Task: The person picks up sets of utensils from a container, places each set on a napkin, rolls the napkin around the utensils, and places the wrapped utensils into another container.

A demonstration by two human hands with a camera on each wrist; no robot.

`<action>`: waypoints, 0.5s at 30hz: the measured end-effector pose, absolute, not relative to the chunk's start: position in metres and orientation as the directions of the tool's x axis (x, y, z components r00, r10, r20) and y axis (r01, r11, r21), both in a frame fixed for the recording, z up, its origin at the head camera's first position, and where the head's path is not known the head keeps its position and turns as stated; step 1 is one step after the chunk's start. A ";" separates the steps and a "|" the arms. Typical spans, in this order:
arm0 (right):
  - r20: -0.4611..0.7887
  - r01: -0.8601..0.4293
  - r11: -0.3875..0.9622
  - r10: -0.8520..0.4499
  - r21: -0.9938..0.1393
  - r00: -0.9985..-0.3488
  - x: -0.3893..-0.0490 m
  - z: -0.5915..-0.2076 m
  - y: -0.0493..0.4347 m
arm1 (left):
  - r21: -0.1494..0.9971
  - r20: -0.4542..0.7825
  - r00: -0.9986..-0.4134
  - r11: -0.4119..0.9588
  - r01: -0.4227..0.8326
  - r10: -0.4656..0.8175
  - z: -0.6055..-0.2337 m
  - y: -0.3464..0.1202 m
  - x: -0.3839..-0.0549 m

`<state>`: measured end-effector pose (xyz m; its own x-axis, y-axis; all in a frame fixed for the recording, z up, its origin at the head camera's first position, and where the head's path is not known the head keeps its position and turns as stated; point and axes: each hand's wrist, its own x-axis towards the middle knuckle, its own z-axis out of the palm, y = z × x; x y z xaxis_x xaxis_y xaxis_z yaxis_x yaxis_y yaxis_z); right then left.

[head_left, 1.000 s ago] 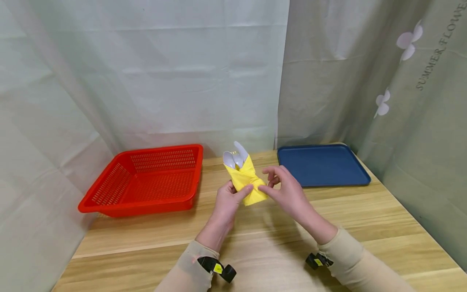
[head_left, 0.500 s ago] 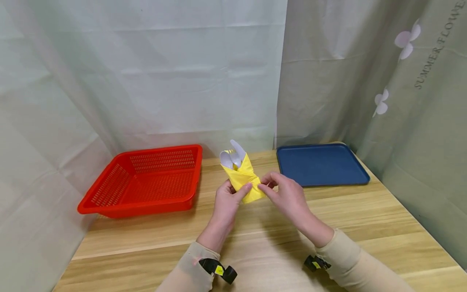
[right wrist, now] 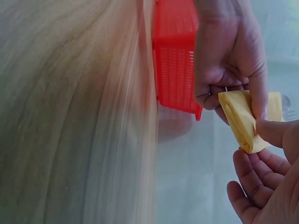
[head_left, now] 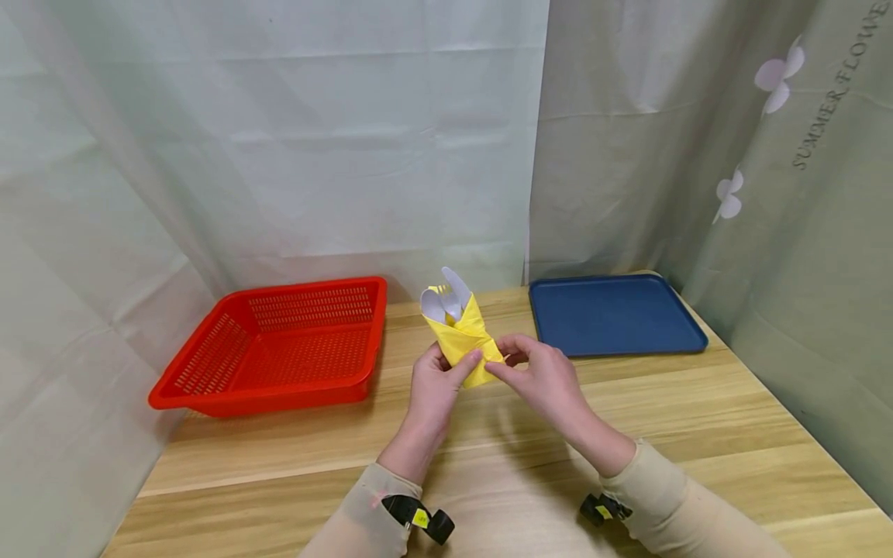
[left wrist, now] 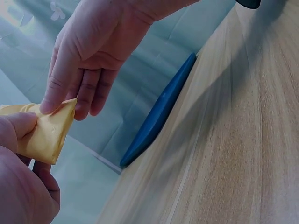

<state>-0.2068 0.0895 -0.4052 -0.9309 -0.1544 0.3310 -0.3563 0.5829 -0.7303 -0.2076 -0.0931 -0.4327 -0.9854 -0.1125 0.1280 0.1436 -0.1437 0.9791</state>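
A yellow napkin (head_left: 463, 341) is wrapped round white plastic cutlery and held up over the table. From its upper end stick out a spoon (head_left: 432, 305), a fork (head_left: 450, 302) and a knife (head_left: 456, 285); their handles are hidden in the wrap. My left hand (head_left: 434, 384) grips the lower left part, thumb on the front face and fingers behind. On the lower right edge, my right hand (head_left: 547, 380) pinches the napkin between thumb and fingers. In the left wrist view, the right thumb presses near the folded corner of the napkin (left wrist: 46, 133).
A red perforated plastic basket (head_left: 366, 378) stands on the wooden table (head_left: 279, 465) to the left. At the back right lies a blue tray (head_left: 617, 318). Pale curtains (head_left: 349, 155) hang behind and along both sides.
My right fingers have come in from beside the napkin onto its right edge, and the right thumb has slid slightly down and left. The bundle has shifted slightly left; my left hand keeps its hold.
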 end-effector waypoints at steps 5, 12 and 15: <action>0.311 -0.349 0.536 -0.164 -0.769 -0.936 -0.209 -0.407 0.091 | 0.979 0.129 -0.988 -0.146 0.140 -0.088 -0.432 -0.094 -0.207; 0.249 -0.302 0.460 -0.174 -0.835 -0.953 -0.209 -0.404 0.092 | 0.983 0.110 -0.992 -0.141 0.118 -0.067 -0.432 -0.094 -0.208; 0.217 -0.275 0.443 -0.178 -0.853 -0.960 -0.210 -0.404 0.093 | 0.984 0.106 -0.993 -0.138 0.113 -0.054 -0.432 -0.094 -0.208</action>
